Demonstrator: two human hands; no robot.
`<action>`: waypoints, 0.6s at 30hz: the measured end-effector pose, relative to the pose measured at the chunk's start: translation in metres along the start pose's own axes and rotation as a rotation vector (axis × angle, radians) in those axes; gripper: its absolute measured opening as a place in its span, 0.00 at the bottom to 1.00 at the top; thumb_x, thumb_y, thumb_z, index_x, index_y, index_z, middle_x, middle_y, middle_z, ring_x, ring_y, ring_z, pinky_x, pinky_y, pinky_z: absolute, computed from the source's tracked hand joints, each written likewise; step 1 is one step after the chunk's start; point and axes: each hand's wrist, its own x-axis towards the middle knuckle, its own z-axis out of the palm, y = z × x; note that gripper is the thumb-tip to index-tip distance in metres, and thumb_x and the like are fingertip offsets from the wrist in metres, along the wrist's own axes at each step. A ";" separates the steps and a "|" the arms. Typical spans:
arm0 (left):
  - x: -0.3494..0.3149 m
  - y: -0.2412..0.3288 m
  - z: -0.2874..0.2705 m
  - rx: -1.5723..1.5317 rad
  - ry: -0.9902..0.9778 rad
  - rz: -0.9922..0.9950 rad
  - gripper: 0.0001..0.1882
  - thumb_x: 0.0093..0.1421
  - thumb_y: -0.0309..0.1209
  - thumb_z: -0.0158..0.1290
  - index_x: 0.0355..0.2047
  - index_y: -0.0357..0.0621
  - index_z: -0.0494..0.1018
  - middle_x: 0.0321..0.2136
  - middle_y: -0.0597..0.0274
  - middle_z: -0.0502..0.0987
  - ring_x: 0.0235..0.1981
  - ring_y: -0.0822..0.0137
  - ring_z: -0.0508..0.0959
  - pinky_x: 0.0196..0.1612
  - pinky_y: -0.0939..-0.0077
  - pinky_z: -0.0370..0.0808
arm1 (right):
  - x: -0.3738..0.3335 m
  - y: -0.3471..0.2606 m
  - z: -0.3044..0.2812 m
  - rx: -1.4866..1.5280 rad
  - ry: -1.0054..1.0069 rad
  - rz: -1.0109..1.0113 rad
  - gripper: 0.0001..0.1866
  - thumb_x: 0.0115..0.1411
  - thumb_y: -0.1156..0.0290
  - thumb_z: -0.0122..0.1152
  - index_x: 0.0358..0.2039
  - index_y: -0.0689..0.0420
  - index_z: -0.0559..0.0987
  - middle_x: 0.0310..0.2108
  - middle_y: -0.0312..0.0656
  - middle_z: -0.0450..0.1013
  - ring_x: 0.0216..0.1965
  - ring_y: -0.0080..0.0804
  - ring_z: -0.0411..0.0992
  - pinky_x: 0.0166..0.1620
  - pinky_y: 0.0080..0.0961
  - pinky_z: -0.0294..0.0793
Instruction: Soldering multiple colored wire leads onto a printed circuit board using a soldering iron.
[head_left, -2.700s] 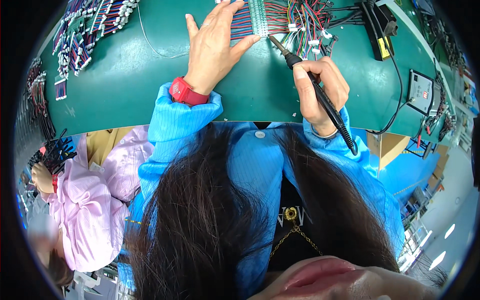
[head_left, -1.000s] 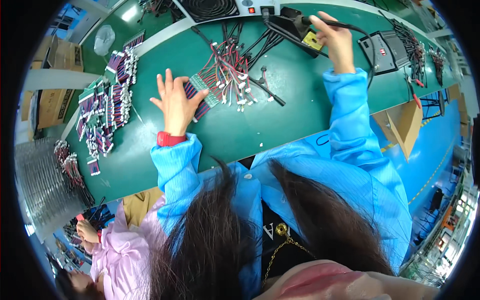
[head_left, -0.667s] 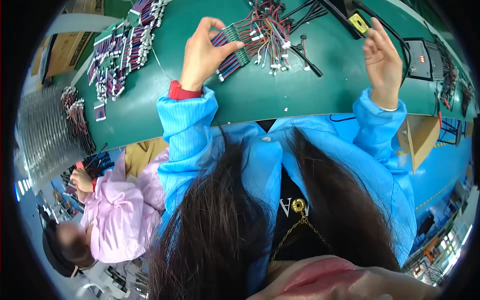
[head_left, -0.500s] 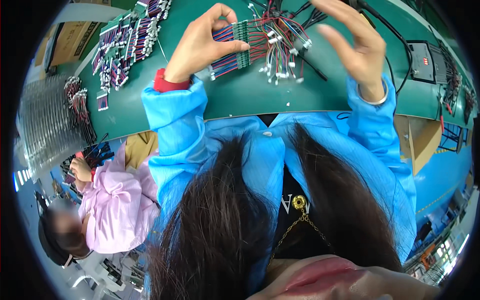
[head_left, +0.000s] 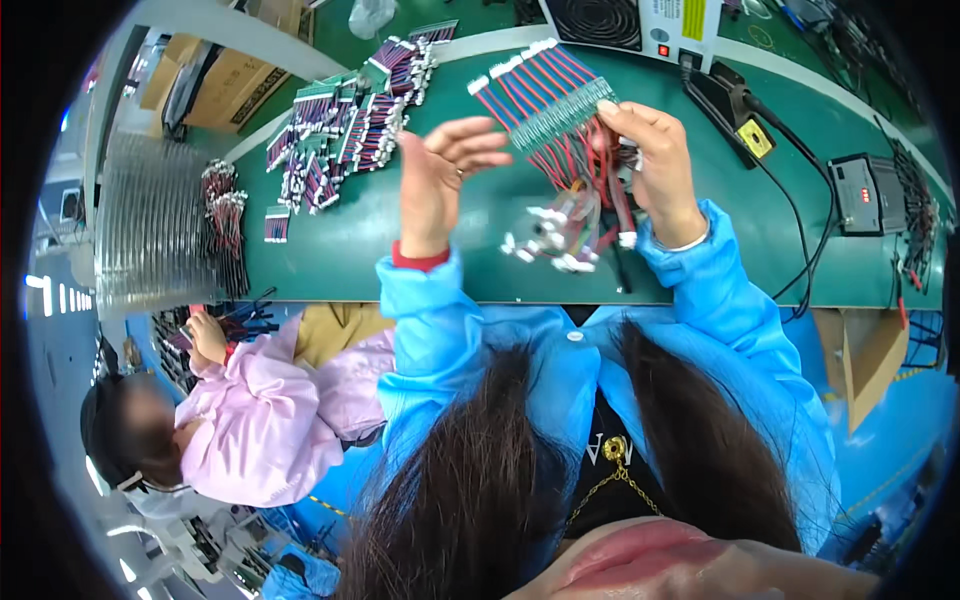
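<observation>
My right hand [head_left: 655, 160] grips a green circuit board panel [head_left: 562, 112] by its right end, thumb on top. Blue, red and black ribbon wires [head_left: 535, 80] with white plugs stick out from the panel's far side. From its near side hangs a bundle of red and other coloured wires, ending in white connectors [head_left: 560, 240] over the table. To the left of the panel, my left hand [head_left: 440, 175] is raised with its fingers apart and holds nothing. The wire ends beneath the right hand are partly hidden.
Piled wired boards [head_left: 340, 140] lie at the back left of the green table [head_left: 420, 275]. Clear plastic trays [head_left: 150, 230] and wire bundles [head_left: 225, 220] sit at the left edge. A soldering iron holder [head_left: 735, 120], cables and a grey box [head_left: 865, 195] stand right. A co-worker [head_left: 260, 430] sits left.
The panel has passed from my left hand to my right hand and is now raised and tilted. My left hand has let go and opened. The whole view has shifted.
</observation>
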 end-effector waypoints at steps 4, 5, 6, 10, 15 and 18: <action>-0.006 -0.033 0.014 0.213 0.310 -0.106 0.22 0.70 0.46 0.43 0.43 0.36 0.74 0.31 0.51 0.80 0.28 0.63 0.82 0.36 0.76 0.77 | -0.004 0.016 -0.002 0.069 0.174 0.062 0.11 0.61 0.70 0.60 0.25 0.63 0.81 0.22 0.40 0.76 0.25 0.22 0.70 0.34 0.15 0.68; -0.003 -0.036 0.013 0.211 0.358 -0.145 0.20 0.69 0.44 0.45 0.40 0.37 0.74 0.29 0.53 0.80 0.25 0.64 0.81 0.32 0.78 0.77 | -0.004 0.020 -0.003 0.063 0.171 0.077 0.11 0.61 0.70 0.60 0.26 0.64 0.81 0.22 0.40 0.76 0.25 0.23 0.71 0.35 0.15 0.68; 0.001 -0.038 0.012 0.210 0.404 -0.181 0.18 0.68 0.43 0.48 0.38 0.37 0.74 0.26 0.55 0.79 0.22 0.66 0.81 0.29 0.81 0.77 | -0.004 0.023 -0.004 0.058 0.168 0.089 0.11 0.61 0.70 0.60 0.27 0.64 0.82 0.23 0.40 0.77 0.26 0.23 0.72 0.35 0.15 0.68; 0.007 -0.045 0.003 0.120 0.498 -0.270 0.14 0.66 0.38 0.53 0.33 0.38 0.74 0.22 0.59 0.78 0.17 0.70 0.78 0.22 0.84 0.74 | 0.000 0.032 -0.010 0.037 0.102 0.142 0.11 0.61 0.69 0.59 0.30 0.65 0.82 0.26 0.42 0.78 0.28 0.24 0.73 0.38 0.15 0.70; 0.008 -0.057 -0.008 -0.051 0.516 -0.359 0.11 0.64 0.35 0.54 0.30 0.39 0.75 0.19 0.62 0.77 0.14 0.74 0.75 0.19 0.84 0.72 | 0.001 0.036 -0.018 0.036 0.037 0.183 0.12 0.61 0.69 0.59 0.34 0.66 0.83 0.27 0.43 0.79 0.29 0.26 0.74 0.40 0.16 0.71; 0.009 -0.063 -0.013 -0.143 0.492 -0.385 0.11 0.64 0.35 0.54 0.31 0.39 0.75 0.19 0.63 0.77 0.15 0.75 0.75 0.19 0.84 0.72 | 0.001 0.036 -0.020 0.038 0.024 0.188 0.12 0.59 0.70 0.60 0.34 0.67 0.83 0.27 0.43 0.79 0.29 0.26 0.75 0.40 0.17 0.71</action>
